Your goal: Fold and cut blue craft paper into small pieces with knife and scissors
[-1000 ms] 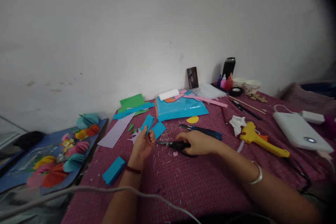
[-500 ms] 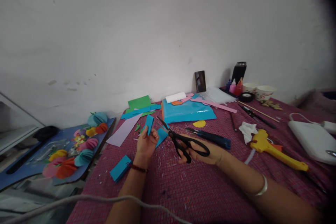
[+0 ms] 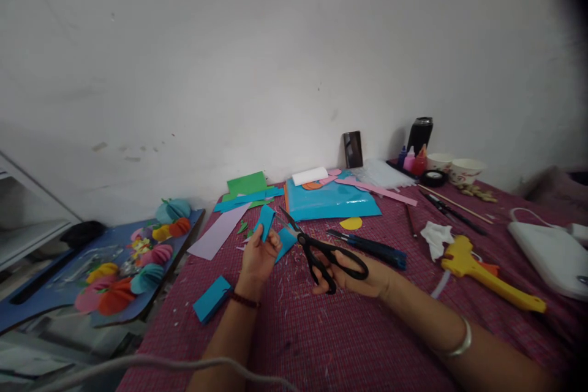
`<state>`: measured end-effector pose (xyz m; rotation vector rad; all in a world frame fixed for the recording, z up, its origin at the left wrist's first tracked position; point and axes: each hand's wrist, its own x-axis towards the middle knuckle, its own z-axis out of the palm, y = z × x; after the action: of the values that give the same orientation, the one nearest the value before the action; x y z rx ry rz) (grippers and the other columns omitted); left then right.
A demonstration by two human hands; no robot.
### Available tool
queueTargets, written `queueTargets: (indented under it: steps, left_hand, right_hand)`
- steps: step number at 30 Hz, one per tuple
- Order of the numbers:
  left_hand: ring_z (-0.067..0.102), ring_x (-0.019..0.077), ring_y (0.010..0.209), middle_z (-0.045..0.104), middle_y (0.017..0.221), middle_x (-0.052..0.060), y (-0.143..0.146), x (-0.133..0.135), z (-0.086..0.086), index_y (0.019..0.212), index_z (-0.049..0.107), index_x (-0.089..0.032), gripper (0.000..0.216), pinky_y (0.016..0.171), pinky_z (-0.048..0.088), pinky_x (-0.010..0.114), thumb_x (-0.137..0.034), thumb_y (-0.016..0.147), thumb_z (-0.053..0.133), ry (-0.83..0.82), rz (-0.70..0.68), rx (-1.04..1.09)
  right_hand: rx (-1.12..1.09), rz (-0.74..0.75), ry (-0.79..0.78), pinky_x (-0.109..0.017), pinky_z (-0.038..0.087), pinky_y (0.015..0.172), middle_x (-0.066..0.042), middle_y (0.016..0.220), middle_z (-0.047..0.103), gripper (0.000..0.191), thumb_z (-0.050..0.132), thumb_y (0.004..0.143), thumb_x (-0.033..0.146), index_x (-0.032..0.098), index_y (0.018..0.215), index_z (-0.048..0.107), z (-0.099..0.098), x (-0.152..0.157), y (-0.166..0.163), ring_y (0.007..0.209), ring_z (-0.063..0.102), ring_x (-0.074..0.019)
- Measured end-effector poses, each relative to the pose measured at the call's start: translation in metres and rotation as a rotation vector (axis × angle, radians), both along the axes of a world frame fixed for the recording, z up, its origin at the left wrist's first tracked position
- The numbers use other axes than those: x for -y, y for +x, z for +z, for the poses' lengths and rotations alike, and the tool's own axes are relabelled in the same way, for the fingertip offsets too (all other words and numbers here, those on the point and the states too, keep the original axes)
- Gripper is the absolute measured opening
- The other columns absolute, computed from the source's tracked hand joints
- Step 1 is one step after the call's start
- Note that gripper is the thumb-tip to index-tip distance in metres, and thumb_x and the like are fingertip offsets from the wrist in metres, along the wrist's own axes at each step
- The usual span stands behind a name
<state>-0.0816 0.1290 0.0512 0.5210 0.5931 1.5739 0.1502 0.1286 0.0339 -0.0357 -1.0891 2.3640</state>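
Between its fingers my left hand point(image 3: 260, 258) pinches a small blue paper piece point(image 3: 265, 220), held up above the table. My right hand point(image 3: 351, 272) grips the black-handled scissors point(image 3: 316, 251), fingers through the loops. Their blades are parted and point up and left, with the tips close to the right side of the held paper; I cannot tell whether they touch it. Another blue paper piece point(image 3: 285, 244) lies behind the blades. Left of my left wrist rests a folded blue paper stack point(image 3: 212, 299).
A yellow glue gun point(image 3: 491, 275), white tissue point(image 3: 436, 239) and blue craft knife point(image 3: 372, 247) lie to the right. Coloured paper sheets point(image 3: 248, 182) and a blue packet point(image 3: 331, 202) are at the back. Paper ornaments point(image 3: 147, 278) sit at left. A grey cable point(image 3: 151, 362) crosses in front.
The view has shifted slightly, so everything sits a little lower. Both hands keep their hold on the paper and the scissors, with the blades still parted.
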Motion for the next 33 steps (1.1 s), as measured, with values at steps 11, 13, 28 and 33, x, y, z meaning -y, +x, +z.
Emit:
queueTargets:
  steps: [11, 13, 28, 33]
  left_hand:
    - [0.053, 0.0109, 0.049, 0.057, 0.053, 0.001, 0.022, 0.008, 0.004, 0.06, 0.057, -0.015, 0.034, 0.053, 0.044, 0.023, -0.043, 0.075, 0.07, 0.078, 0.045, -0.442]
    - [0.052, 0.0104, 0.049, 0.056, 0.052, 0.0, 0.027, 0.009, 0.004, 0.059, 0.057, -0.015, 0.036, 0.053, 0.043, 0.023, -0.046, 0.074, 0.07, 0.064, 0.045, -0.473]
    - [0.047, 0.0101, 0.047, 0.055, 0.049, 0.0, 0.024, 0.004, -0.007, 0.053, 0.055, -0.017, 0.041, 0.053, 0.038, 0.023, -0.047, 0.079, 0.064, 0.066, 0.134, -0.577]
    - [0.049, 0.0097, 0.048, 0.056, 0.049, 0.001, 0.023, 0.003, -0.008, 0.051, 0.056, -0.015, 0.042, 0.055, 0.038, 0.023, -0.045, 0.078, 0.065, 0.07, 0.134, -0.549]
  right_hand:
    - [0.001, 0.035, -0.169, -0.05, 0.04, 0.096, -0.004, 0.094, 0.066, 0.049, 0.069, 0.075, 0.051, 0.022, 0.113, 0.058, 0.007, 0.005, -0.005, 0.087, 0.063, -0.0181]
    - [-0.029, 0.038, -0.182, -0.05, 0.037, 0.098, -0.004, 0.095, 0.065, 0.049, 0.068, 0.076, 0.052, 0.023, 0.113, 0.058, 0.008, 0.006, -0.006, 0.089, 0.063, -0.0182]
    - [0.008, -0.122, -0.239, -0.042, 0.047, 0.09, 0.0, 0.078, 0.065, 0.046, 0.071, 0.073, 0.05, 0.02, 0.106, 0.06, 0.015, 0.015, -0.012, 0.062, 0.058, -0.0094]
    - [0.159, -0.268, -0.09, -0.023, 0.049, 0.05, 0.003, 0.063, 0.056, 0.035, 0.069, 0.076, 0.047, 0.016, 0.087, 0.059, 0.023, 0.023, -0.014, 0.042, 0.041, -0.0037]
